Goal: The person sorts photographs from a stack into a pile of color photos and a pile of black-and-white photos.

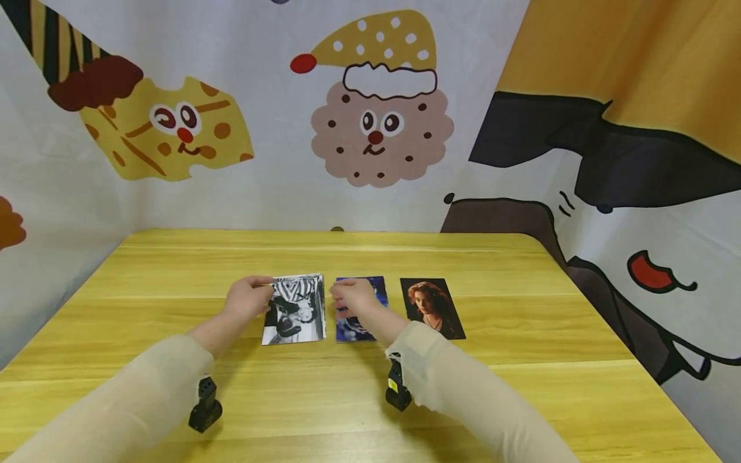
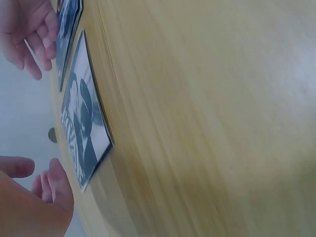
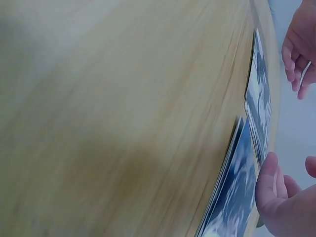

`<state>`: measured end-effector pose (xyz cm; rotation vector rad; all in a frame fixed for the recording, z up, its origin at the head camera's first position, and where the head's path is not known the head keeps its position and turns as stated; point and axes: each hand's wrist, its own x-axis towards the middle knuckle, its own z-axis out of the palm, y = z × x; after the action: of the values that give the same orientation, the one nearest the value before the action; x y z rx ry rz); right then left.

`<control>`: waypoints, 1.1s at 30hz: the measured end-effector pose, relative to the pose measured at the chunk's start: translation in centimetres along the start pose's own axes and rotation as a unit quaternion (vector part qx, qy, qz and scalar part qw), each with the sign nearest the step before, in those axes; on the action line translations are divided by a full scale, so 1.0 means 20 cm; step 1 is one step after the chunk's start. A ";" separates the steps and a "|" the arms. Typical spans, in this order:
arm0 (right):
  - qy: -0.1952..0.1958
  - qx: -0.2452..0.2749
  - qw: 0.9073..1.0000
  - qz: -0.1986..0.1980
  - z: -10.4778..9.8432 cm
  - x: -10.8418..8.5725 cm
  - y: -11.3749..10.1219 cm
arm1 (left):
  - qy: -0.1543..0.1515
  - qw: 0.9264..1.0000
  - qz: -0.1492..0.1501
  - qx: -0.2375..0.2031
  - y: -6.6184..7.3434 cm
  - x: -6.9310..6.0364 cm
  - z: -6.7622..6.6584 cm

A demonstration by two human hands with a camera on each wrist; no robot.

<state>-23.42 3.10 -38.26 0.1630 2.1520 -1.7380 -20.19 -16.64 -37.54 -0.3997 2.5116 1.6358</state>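
Note:
A small stack of black-and-white photo cards lies on the table, its edges slightly uneven. My left hand is at its left edge; in the left wrist view, thumb and fingers stand apart with nothing between them. Over the middle stack of blue-toned photo cards hovers my right hand, hiding part of it. The right wrist view shows this hand with relaxed fingers beside the cards' edge, thumb apart; whether a fingertip touches them I cannot tell. Farther right lies a dark portrait photo card of a red-haired person.
The wood-grain table reaches back to a cartoon-printed curtain. A small black device is strapped under each sleeve. The three groups of cards lie in a row with narrow gaps between them.

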 end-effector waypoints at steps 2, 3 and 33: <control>0.006 -0.005 1.000 -0.002 -0.02 0.00 0.00 | -0.005 1.000 0.000 -0.005 0.01 0.00 0.02; 0.007 -0.005 1.000 -0.005 -0.04 0.00 0.01 | -0.007 1.000 0.000 -0.007 0.01 0.00 0.03; 0.083 -0.046 0.995 0.014 -0.37 -0.01 0.02 | -0.109 0.989 -0.031 -0.093 0.13 0.02 0.40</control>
<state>-24.65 10.41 -37.35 0.3206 2.3294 -1.6593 -21.71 -8.39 -38.58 -0.2939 2.1775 1.7905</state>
